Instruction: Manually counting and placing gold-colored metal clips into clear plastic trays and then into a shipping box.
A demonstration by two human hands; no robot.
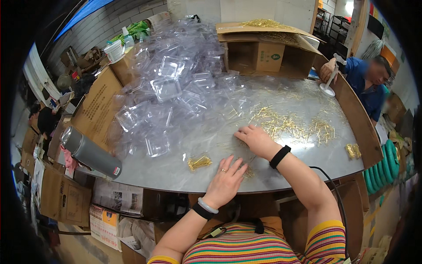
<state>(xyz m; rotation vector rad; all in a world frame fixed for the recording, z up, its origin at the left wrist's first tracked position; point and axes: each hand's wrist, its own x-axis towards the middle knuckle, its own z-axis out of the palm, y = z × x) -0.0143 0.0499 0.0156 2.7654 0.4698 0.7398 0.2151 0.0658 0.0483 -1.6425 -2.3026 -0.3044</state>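
Note:
My left hand [225, 179] lies palm down near the table's front edge, fingers spread, a ring on one of them. A few thin gold-coloured metal pieces [249, 173] show beside its fingertips. Farther off, my right hand [260, 141] rests on the metal tabletop [211, 141] with its fingers stretched toward the left and slightly bent; what lies under them is hidden. Beyond it spreads a loose scatter of thin gold pins [281, 123]. To the left of my left hand sits a neat gold bundle [199, 163] of such pieces.
Clear plastic boxes [169, 79] form a big heap at the back left. A grey flask [91, 152] leans at the left edge. An open cardboard box [244, 55] stands at the back. Another gold bundle [353, 151] lies right. Across the right-hand cardboard wall, a co-worker [367, 79] grips a white-handled tool [328, 89].

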